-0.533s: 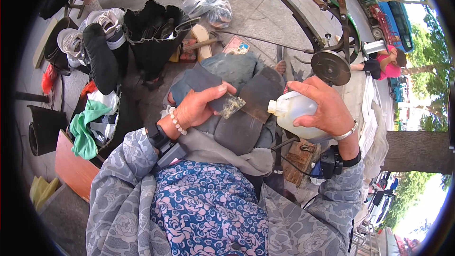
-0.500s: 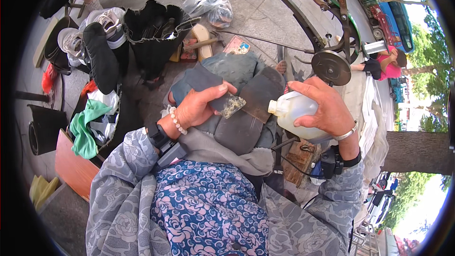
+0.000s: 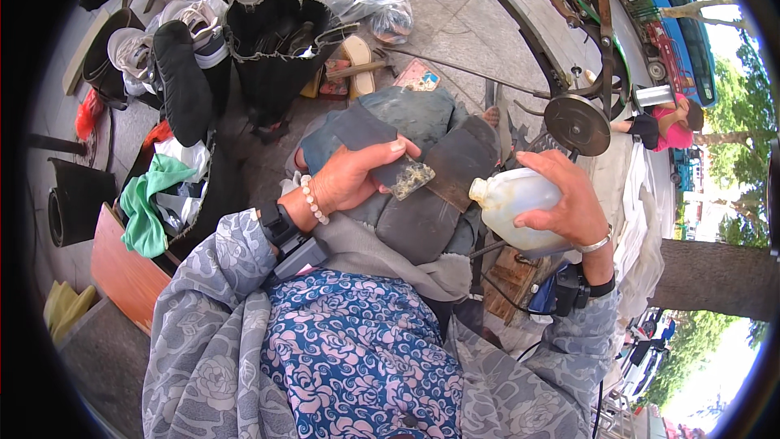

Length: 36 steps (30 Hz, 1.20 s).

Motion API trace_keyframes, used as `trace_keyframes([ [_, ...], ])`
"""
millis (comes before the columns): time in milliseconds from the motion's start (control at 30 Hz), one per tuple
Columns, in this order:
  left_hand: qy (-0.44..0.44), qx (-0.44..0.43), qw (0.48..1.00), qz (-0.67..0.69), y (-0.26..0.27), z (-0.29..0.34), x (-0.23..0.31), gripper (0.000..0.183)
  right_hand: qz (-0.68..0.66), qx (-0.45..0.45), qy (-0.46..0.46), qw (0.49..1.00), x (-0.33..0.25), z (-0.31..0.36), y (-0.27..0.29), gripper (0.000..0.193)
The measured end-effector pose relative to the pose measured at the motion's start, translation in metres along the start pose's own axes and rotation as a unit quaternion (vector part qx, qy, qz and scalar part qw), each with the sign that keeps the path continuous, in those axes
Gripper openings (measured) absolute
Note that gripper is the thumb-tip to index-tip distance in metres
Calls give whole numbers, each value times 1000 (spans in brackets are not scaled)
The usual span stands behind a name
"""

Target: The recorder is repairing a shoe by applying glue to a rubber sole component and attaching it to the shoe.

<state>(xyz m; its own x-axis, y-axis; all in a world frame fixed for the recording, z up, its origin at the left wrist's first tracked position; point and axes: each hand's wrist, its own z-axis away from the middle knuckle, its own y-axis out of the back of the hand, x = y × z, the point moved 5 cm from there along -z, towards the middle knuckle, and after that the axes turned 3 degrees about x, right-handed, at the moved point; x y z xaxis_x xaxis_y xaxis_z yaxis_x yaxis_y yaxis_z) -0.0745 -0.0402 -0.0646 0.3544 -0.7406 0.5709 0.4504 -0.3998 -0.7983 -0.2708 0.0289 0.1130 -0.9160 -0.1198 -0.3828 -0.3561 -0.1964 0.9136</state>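
My left hand (image 3: 351, 177) is closed on a dark, flat rubber-like strip (image 3: 367, 130), thumb on top. One end of the strip, towards my right, carries a rough yellowish crust (image 3: 410, 180). In my right hand (image 3: 573, 199) is a translucent white plastic bottle (image 3: 522, 197), tilted on its side with its stained neck pointing at that crusted end. A small gap parts the two. Below them, dark curved pads (image 3: 418, 228) and a worn grey-green cloth (image 3: 410, 112) lie over my lap.
Left of me stand a black bag (image 3: 272, 57) with tools, sneakers (image 3: 195, 28), a black insole-shaped piece (image 3: 180, 85) and a green cloth (image 3: 154, 199). A hand-cranked machine with a round metal wheel (image 3: 577, 124) stands at the far right. A clear plastic bag (image 3: 378, 8) lies ahead.
The whole view has shifted slightly. Both hands keep their holds, and the bottle stays tilted beside the strip's crusted end with little visible movement.
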Motion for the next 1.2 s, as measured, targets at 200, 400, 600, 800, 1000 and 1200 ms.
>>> trace_keyframes([
  [200, 1, 0, 1000, -2, -2, 1, 1, 31, -2, -12, -7, 1000, 3, 3, -1, 73],
  [400, 1, 3, 1000, 1, -1, 1, 2, 30, -11, -21, -3, 1000, 1, -1, 2, 73],
  [600, -4, 0, 1000, 13, -2, 1, 3, 29, 3, -43, 7, 999, -4, -8, 3, 72],
  [800, -10, 10, 1000, 21, -3, 2, 4, 27, 1, -64, -3, 998, -6, -13, 4, 72],
  [1000, -14, 0, 1000, 25, -2, 2, 4, 26, 0, -64, -9, 998, -3, -16, 3, 71],
  [1200, -27, 6, 1000, 0, -4, 1, 7, 27, -5, -59, 3, 998, 0, -15, 4, 72],
])
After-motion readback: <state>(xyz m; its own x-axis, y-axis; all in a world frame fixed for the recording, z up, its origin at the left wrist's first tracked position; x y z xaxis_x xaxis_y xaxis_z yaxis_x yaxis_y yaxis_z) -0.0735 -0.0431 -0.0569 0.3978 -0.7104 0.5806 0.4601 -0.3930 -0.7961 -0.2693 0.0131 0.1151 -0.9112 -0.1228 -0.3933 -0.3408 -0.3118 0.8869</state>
